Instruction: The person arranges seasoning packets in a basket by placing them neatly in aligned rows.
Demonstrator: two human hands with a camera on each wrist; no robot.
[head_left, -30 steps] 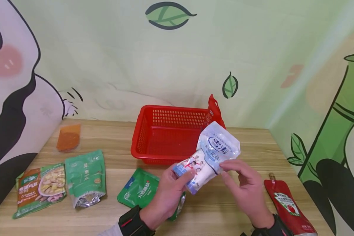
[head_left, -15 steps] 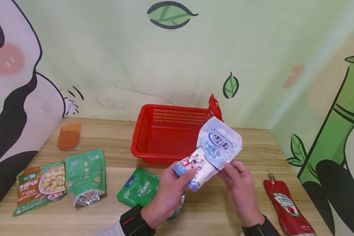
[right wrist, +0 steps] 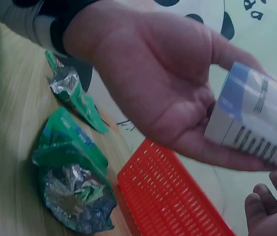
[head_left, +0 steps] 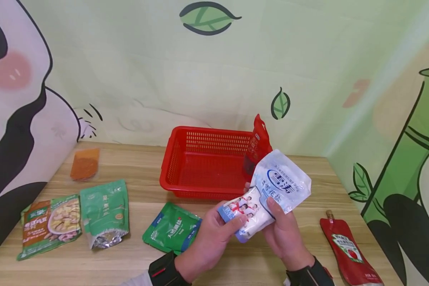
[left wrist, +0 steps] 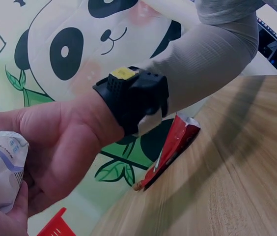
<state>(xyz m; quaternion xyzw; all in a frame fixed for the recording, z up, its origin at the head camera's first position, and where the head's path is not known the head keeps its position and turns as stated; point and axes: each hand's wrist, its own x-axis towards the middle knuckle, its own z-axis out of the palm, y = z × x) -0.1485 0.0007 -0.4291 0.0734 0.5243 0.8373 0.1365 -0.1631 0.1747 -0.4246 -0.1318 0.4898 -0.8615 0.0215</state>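
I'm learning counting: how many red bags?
2: a red bag in the basket, partly behind the white bag; a tomato bag on the table at right. More could be hidden.

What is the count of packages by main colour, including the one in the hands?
Green: 2, left pouch and centre pouch
Red: 2, spouted tomato pouch and upright packet in the basket
White-blue: 1, held salt bag
Orange: 1, powder sachet
Brown-green: 1, meal-photo packet
Total: 7
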